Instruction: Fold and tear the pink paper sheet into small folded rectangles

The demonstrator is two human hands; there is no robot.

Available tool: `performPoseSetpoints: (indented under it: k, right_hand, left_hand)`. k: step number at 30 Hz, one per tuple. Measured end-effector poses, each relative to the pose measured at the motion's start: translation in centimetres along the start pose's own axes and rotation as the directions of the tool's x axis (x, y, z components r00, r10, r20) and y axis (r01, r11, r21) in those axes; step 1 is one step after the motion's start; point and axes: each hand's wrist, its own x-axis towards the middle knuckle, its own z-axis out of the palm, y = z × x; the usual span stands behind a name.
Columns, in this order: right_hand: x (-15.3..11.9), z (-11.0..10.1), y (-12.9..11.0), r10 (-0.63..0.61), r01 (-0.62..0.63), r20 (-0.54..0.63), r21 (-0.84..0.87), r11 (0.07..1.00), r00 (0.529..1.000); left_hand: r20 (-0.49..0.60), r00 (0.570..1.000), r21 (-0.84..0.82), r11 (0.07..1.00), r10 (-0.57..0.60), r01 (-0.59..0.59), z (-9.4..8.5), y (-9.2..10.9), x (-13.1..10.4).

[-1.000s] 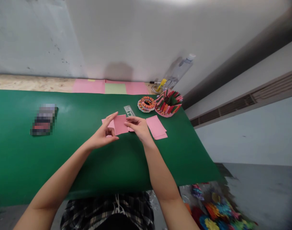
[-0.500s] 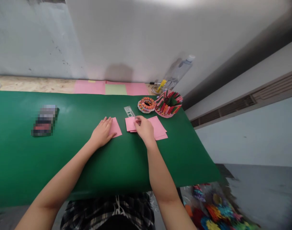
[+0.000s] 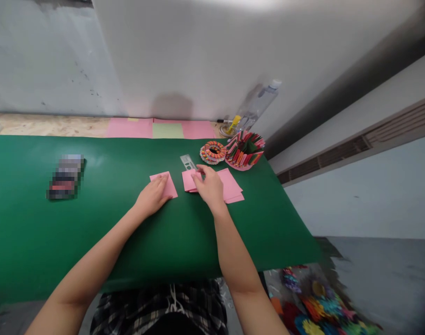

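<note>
My left hand (image 3: pixel 153 194) lies flat on a pink sheet of paper (image 3: pixel 169 187) on the green table, fingers stretched and the hand open. To its right, my right hand (image 3: pixel 210 186) rests at the edge of a small stack of pink paper (image 3: pixel 188 181). Its thumb and index finger are apart, with the thumb touching the top of the stack. Larger pink sheets (image 3: pixel 230 185) stick out from behind this hand on the right. Just beyond the stack lies a clear ruler (image 3: pixel 187 161), its near end hidden by the paper and fingers.
A paper ring (image 3: pixel 213 144) and a folded-paper bowl (image 3: pixel 245 160) stand behind my right hand. Past them are a yellow glue stick (image 3: pixel 234 123) and a plastic bottle (image 3: pixel 259 109). A blurred-out phone-like object (image 3: pixel 66 177) lies left. Colourful items (image 3: pixel 324 304) lie below the table's right end.
My left hand has slid slightly down, baring the pink sheet's top left corner. The thumb and index finger of my right hand have spread apart over the stack.
</note>
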Motion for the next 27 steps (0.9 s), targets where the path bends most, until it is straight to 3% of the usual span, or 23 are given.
performPoseSetpoints:
  k: [8, 24, 27]
  right_hand:
    - [-0.1, -0.3, -0.5, -0.079, 0.085, -0.073, 0.090, 0.992, 0.994]
    - [-0.1, -0.1, -0.4, -0.050, 0.056, -0.092, 0.073, 0.996, 0.995]
    - [-0.1, -0.2, -0.5, -0.040, 0.048, -0.094, 0.081, 0.996, 0.995]
  left_hand:
    - [-0.043, 0.998, 0.027, 0.999, -0.040, 0.041, 0.1, -0.5, 0.2]
    - [-0.038, 0.999, 0.053, 0.998, 0.037, -0.034, -1.5, -0.1, 0.3]
    - [-0.082, 0.996, 0.024, 0.999, 0.027, -0.025, -1.8, 0.2, 0.1]
